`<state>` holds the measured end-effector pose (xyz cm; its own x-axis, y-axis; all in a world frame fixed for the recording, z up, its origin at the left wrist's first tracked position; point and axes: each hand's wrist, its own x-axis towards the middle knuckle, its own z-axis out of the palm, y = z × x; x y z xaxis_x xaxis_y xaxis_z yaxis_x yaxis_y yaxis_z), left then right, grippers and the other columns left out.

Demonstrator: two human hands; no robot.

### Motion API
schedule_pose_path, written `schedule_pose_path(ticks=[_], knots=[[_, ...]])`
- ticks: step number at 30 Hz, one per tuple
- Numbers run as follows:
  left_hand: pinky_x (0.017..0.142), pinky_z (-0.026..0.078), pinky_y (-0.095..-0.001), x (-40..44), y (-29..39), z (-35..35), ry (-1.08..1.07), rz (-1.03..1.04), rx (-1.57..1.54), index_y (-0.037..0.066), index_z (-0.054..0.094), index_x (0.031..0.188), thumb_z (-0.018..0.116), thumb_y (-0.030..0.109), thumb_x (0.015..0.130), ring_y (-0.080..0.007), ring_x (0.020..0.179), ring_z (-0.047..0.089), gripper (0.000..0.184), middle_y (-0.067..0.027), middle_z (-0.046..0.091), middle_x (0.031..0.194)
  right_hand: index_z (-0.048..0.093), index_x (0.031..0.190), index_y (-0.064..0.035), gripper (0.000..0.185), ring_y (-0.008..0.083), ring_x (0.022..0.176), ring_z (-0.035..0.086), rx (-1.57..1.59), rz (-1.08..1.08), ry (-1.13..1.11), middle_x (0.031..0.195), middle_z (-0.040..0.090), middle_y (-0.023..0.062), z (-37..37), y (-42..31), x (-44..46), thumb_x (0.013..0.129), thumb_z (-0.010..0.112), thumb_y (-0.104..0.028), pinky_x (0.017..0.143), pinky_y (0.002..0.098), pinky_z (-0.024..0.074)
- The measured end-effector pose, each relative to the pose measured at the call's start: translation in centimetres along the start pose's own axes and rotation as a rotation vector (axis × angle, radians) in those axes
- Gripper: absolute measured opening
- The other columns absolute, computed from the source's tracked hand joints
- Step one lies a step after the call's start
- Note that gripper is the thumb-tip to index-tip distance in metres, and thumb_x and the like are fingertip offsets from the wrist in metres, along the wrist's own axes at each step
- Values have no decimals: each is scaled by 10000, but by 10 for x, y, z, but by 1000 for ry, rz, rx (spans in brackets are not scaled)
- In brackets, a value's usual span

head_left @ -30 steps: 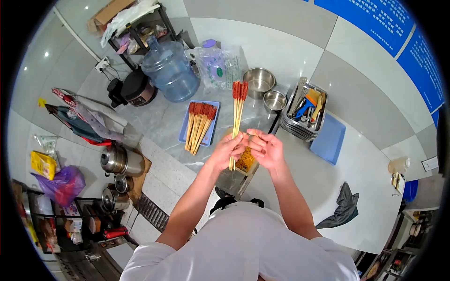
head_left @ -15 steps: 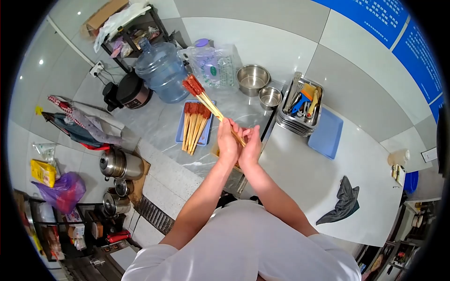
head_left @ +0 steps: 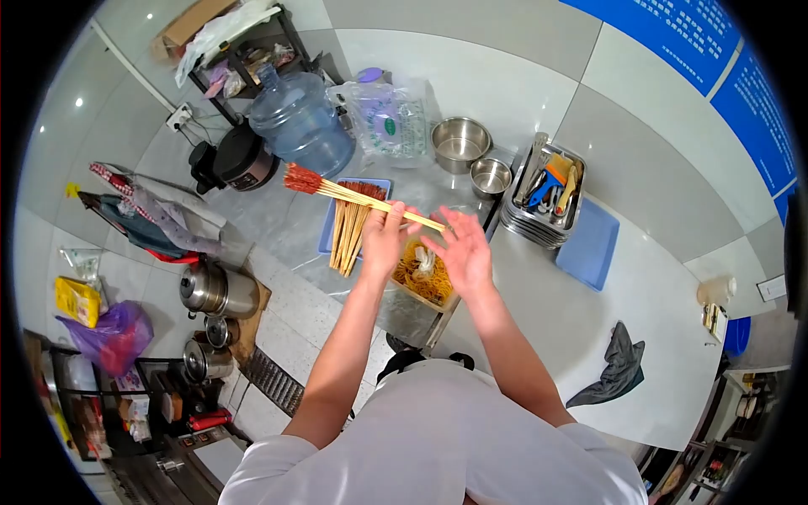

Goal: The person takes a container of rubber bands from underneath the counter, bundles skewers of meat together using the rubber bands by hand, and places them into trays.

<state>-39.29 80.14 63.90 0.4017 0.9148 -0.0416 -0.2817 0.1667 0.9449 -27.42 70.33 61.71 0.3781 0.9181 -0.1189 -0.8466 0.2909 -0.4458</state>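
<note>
Probably light and stiff, likely soft and slick at the red ends — best held by bare sticks. Grips the skewer bundle [head_left: 352, 196] in the left hand [head_left: 384, 242], slanting above the blue tray [head_left: 326, 233] — right hand [head_left: 467, 254] spread wide by the stick ends.

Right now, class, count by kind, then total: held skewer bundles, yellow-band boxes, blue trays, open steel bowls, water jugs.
Held skewer bundle: 1
Yellow-band box: 1
Blue trays: 2
Open steel bowls: 2
Water jug: 1
Total: 7
</note>
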Motion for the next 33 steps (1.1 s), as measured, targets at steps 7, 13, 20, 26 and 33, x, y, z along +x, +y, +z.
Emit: schedule_pose_path(ticks=[7, 13, 20, 26, 33], knots=[[766, 584, -296, -4, 7, -5, -72, -13, 126, -44, 538, 1049, 515, 177, 1007, -177, 877, 646, 225, -118, 617, 950, 587, 1204, -52, 531, 305, 1341, 386, 26, 185, -192, 1406, 469, 111, -4, 3, -12, 1012, 363, -493, 1033, 609, 377], [775, 579, -286, -11, 9, -16, -180, -133, 219, -14, 567, 1053, 506, 207, 1012, -162, 878, 659, 233, -86, 646, 961, 670, 1103, -31, 517, 313, 1125, 571, -732, 68, -137, 1326, 556, 146, 13, -23, -9, 1018, 397, -461, 961, 417, 448], [621, 545, -322, -10, -22, 2, -124, 105, 639, -50, 612, 979, 598, 163, 956, -206, 691, 675, 215, -140, 680, 792, 627, 982, -1, 386, 369, 905, 649, -2011, 61, -292, 923, 664, 223, 29, -45, 19, 1008, 389, -304, 777, 414, 526], [639, 514, -366, -11, -65, 12, 38, 355, 830, -46, 627, 950, 613, 161, 934, -274, 717, 671, 208, -184, 672, 805, 550, 1160, 57, 406, 215, 882, 701, -1439, 515, -51, 1007, 673, 226, -14, -30, 40, 1009, 390, -284, 626, 301, 565], [743, 573, -278, -6, -79, -10, 42, -114, -190, 5, 562, 1006, 500, 206, 1015, -211, 835, 658, 210, -120, 642, 947, 570, 1094, 26, 432, 224, 872, 686, -217, 466, 151, 1046, 646, 152, -50, -16, 14, 991, 489, -386, 714, 315, 555]])
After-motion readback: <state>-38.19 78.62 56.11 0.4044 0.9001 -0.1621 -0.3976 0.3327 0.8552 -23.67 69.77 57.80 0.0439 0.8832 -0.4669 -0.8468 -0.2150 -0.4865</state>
